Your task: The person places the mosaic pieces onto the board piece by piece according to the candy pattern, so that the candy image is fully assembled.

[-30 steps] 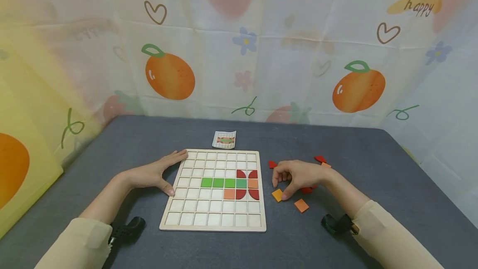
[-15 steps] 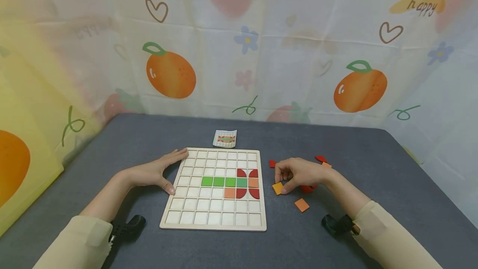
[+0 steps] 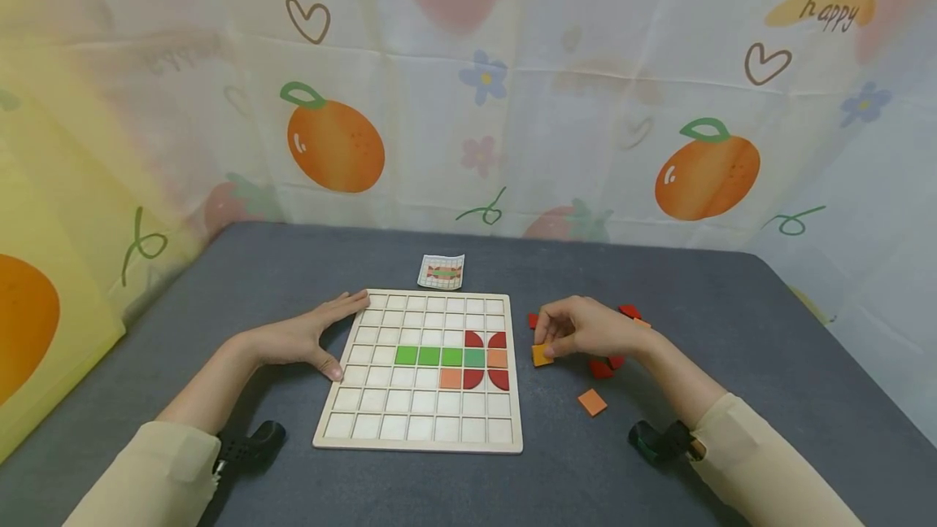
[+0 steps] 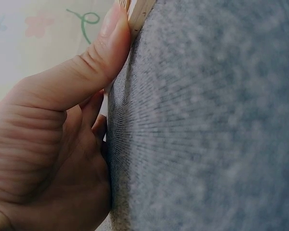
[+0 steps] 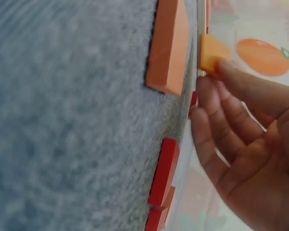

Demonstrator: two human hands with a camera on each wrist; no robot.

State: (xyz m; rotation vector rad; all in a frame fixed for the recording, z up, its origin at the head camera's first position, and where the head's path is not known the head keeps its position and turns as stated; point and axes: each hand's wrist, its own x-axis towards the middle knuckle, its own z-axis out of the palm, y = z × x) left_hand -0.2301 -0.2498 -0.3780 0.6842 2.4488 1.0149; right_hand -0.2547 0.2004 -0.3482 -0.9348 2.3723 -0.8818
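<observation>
A yellow-orange square tile [image 3: 542, 355] is pinched between the thumb and fingers of my right hand [image 3: 586, 328], just right of the board; the right wrist view shows the tile [image 5: 213, 52] held up off the table. My left hand [image 3: 296, 340] rests along the left edge of the white gridded board [image 3: 420, 429], thumb and fingers spread. In the left wrist view the thumb [image 4: 94, 67] touches the board's wooden rim. On the board lie a row of green tiles [image 3: 428, 356], a teal tile [image 3: 473, 359], two peach squares [image 3: 450, 379] and several dark-red curved pieces [image 3: 472, 381].
Loose red pieces [image 3: 602, 368] lie under and behind my right hand, with an orange square [image 3: 592, 402] in front. A small pattern card [image 3: 441, 272] sits behind the board. A printed cloth [image 3: 556, 120] hangs beyond the table's back edge.
My right hand has taken the yellow-orange tile off the table, raising it slightly and shifting it away from me. My left hand stays on the board's edge.
</observation>
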